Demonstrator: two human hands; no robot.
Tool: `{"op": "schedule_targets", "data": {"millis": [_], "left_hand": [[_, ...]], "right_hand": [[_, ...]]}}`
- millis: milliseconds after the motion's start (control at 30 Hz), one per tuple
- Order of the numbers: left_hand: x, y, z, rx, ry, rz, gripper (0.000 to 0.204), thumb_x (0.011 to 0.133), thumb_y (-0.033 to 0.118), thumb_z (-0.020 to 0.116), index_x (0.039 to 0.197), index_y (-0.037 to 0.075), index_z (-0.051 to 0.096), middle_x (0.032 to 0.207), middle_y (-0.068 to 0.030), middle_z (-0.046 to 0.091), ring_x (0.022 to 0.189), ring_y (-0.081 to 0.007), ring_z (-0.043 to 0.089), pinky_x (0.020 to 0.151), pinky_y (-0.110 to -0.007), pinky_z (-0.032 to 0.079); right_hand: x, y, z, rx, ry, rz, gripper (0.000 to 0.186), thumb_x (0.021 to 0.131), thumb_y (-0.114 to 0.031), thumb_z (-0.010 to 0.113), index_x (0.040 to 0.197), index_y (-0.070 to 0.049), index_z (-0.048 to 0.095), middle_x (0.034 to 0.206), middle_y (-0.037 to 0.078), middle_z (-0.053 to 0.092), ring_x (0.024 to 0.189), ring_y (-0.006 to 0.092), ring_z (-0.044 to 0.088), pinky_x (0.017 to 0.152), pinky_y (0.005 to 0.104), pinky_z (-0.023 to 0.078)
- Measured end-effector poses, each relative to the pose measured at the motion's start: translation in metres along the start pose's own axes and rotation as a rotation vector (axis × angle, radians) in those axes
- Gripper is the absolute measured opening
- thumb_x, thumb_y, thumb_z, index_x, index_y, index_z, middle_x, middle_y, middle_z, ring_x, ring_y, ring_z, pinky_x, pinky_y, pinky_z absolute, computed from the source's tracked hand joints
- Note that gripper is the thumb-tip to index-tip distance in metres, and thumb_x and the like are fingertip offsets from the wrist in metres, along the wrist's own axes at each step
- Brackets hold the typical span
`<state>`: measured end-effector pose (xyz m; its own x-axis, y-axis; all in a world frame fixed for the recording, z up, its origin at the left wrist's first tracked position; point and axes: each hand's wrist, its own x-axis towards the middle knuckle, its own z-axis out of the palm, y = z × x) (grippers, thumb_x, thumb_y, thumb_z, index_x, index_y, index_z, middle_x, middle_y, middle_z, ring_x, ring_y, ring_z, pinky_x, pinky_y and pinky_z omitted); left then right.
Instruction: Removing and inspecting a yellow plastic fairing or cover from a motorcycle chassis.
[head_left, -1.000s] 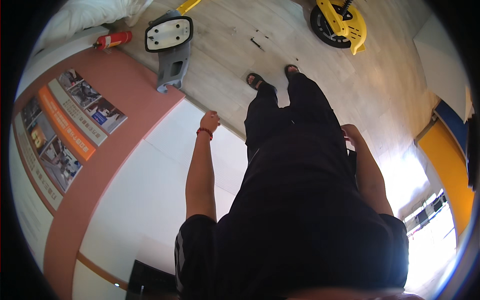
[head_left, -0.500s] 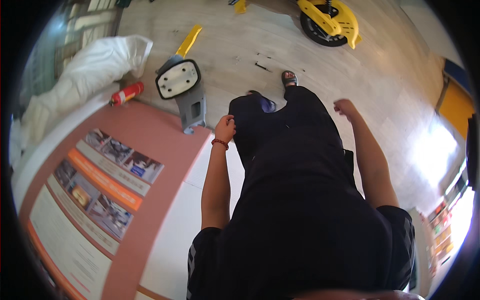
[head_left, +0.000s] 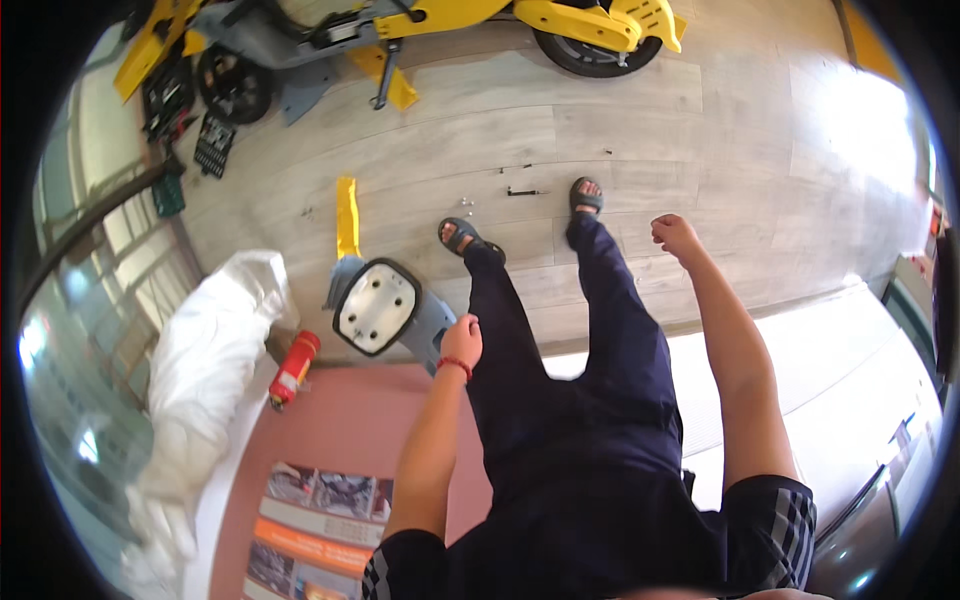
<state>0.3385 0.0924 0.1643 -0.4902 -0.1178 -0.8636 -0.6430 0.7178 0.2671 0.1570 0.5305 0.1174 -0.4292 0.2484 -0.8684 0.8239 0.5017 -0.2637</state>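
Note:
My left hand (head_left: 463, 342), a red bead bracelet (head_left: 455, 363) at its wrist, hangs with fingers curled beside my thigh. Nothing shows in it. Closest to it is a grey plastic part (head_left: 428, 322) with a pale, dark-rimmed panel (head_left: 376, 307) on it; whether they touch I cannot tell. My right hand (head_left: 677, 237) is held out over the floor to the right of my leg. Its fingers are closed and no object sticks out of them. Past the grey part, a yellow strip-shaped panel (head_left: 347, 217) lies on the floor.
A yellow and grey scooter (head_left: 440, 18) stands across the far side. Small screws (head_left: 467, 202) and a thin black tool (head_left: 522, 192) lie near my sandals. At left are a dark tool case (head_left: 213, 146), a red fire extinguisher (head_left: 295, 368) and a white-covered bundle (head_left: 215, 345).
The view has swung so that much more of the scooter shows at the far side, with the tool case. Both hands stay at my sides, fingers curled. My feet stand farther apart.

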Motion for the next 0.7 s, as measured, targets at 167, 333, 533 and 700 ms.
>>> {"op": "schedule_targets", "data": {"millis": [167,333,533,700], "left_hand": [[0.064,-0.013,0.045,0.062,-0.047,0.062,0.018,0.089,0.018,0.054,0.1,0.009,0.063,0.092,-0.0154,0.067,0.085,-0.0335,0.064,0.077,-0.041,0.051],[0.146,0.016,0.073,-0.048,-0.094,0.131,0.018,0.088,0.014,0.054,0.103,0.006,0.062,0.082,-0.0148,0.066,0.076,-0.0316,0.064,0.069,-0.04,0.05],[0.207,0.061,0.093,-0.233,-0.047,0.135,0.019,0.087,0.006,0.056,0.104,0.003,0.061,0.068,-0.0114,0.058,0.06,-0.0223,0.058,0.059,-0.032,0.046],[0.222,0.094,0.098,-0.221,-0.207,0.087,0.019,0.086,0.005,0.055,0.104,0.002,0.061,0.075,-0.0157,0.061,0.064,-0.0285,0.059,0.06,-0.035,0.047]], "right_hand": [[0.106,0.042,0.06,-0.172,0.05,-0.047,0.028,0.08,-0.031,0.057,0.087,-0.005,0.067,0.071,0.01,0.066,0.068,0.0208,0.063,0.065,0.0346,0.049],[0.254,0.082,0.082,-0.306,0.203,-0.036,0.036,0.081,-0.037,0.059,0.101,-0.009,0.068,0.1,0.016,0.067,0.099,0.034,0.062,0.086,0.0411,0.048],[0.377,0.103,0.117,-0.405,0.293,-0.072,0.042,0.082,-0.038,0.06,0.112,-0.009,0.062,0.108,0.019,0.064,0.105,0.0359,0.058,0.092,0.0419,0.046],[0.439,0.123,0.129,-0.544,0.376,-0.215,0.041,0.083,-0.031,0.058,0.117,-0.009,0.056,0.123,0.022,0.052,0.117,0.038,0.048,0.097,0.0423,0.042]]}}
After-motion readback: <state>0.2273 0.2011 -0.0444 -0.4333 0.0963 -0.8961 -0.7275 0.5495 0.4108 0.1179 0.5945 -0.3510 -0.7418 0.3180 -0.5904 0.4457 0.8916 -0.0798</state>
